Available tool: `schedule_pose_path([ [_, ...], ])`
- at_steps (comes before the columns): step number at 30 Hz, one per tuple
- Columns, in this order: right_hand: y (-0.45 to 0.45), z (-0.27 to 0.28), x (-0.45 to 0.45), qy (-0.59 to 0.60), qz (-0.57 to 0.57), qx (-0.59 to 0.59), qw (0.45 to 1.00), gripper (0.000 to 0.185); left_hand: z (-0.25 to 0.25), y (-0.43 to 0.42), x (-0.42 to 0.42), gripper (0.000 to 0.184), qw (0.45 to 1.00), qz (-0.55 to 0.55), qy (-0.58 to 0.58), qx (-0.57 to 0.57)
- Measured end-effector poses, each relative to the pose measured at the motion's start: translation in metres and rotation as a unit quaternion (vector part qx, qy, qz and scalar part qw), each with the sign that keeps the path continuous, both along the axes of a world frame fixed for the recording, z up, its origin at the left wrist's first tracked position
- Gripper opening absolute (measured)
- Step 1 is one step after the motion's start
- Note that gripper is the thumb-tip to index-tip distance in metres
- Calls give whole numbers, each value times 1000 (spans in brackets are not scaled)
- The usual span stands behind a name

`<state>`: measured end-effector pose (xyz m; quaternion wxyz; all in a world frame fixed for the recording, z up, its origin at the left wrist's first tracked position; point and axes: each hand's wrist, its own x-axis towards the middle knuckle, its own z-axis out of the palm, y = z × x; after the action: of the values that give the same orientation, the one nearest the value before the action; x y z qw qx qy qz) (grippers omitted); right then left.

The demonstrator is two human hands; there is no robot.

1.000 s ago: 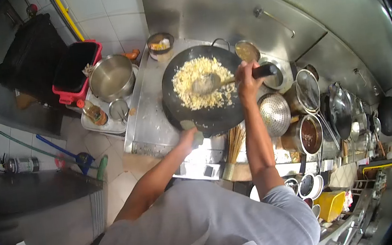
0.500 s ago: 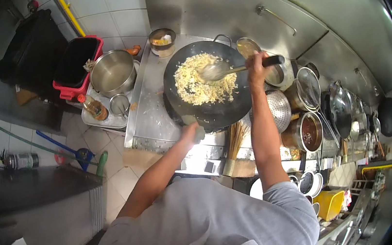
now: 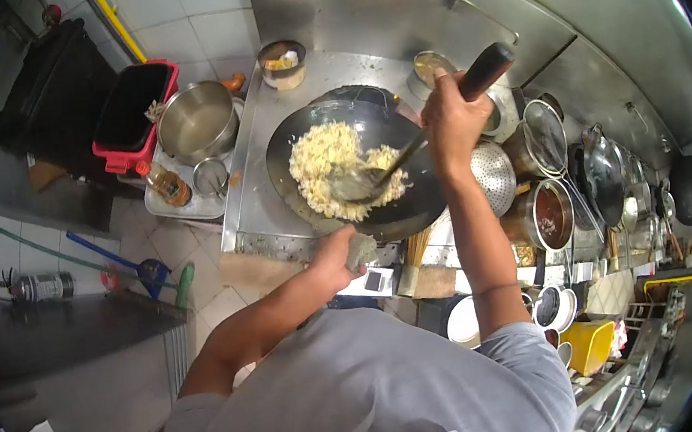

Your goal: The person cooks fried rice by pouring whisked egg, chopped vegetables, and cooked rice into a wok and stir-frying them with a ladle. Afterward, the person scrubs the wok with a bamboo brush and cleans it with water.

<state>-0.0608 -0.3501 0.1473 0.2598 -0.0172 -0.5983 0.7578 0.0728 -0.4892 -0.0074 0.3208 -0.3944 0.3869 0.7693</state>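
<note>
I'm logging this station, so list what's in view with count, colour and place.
wok: one, black, centre
food pieces: many, yellowish, in wok
ladle: one, black-handled, in wok
cloth: one, greyish, by wok rim
tray: one, pale, left
pot: one, silver, on tray
bottle: one, red-capped, on tray
tub: one, red, upper left
strainer: one, silver, right of wok
bin: one, yellow, lower right
cookware: many, silver and dark, right
left hand: one, bare, around cloth
right hand: one, bare, around ladle

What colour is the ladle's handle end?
Black. The handle end shows best in the head view, the only view here.
</note>
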Motion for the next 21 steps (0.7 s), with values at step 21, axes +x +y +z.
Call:
schedule_pose_path([
  [21,53,-42,38,126,-57,-117,984,31,-86,4,65,37,988,-14,143,-48],
])
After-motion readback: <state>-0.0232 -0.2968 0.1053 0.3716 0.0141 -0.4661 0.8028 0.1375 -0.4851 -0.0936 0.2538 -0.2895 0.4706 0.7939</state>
